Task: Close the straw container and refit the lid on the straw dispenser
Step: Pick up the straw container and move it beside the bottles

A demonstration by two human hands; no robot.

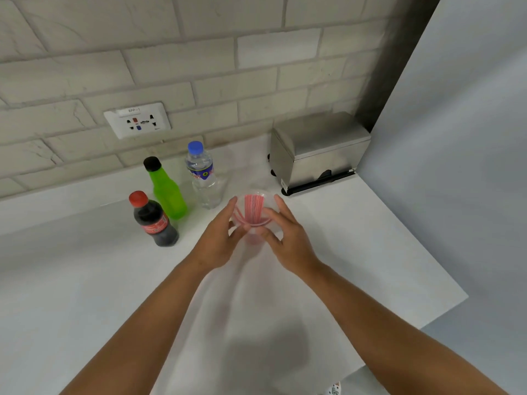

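Note:
A clear plastic straw container (pixel 254 212) with red-and-white striped straws fanned out inside stands on the white counter (pixel 85 280), seen from above. My left hand (pixel 221 238) cups its left side and my right hand (pixel 285 235) cups its right side, fingers curled around the transparent wall. I cannot tell whether a clear lid sits on top. A stainless-steel box dispenser (pixel 316 152) stands at the back right against the wall, its hinged top down.
Three bottles stand left of the container: a dark cola bottle (pixel 155 220) with a red cap, a green bottle (pixel 166 189) with a black cap, and a water bottle (pixel 204 178) with a blue cap. A wall socket (pixel 138 121) is behind. The counter ends at the right edge (pixel 445 306).

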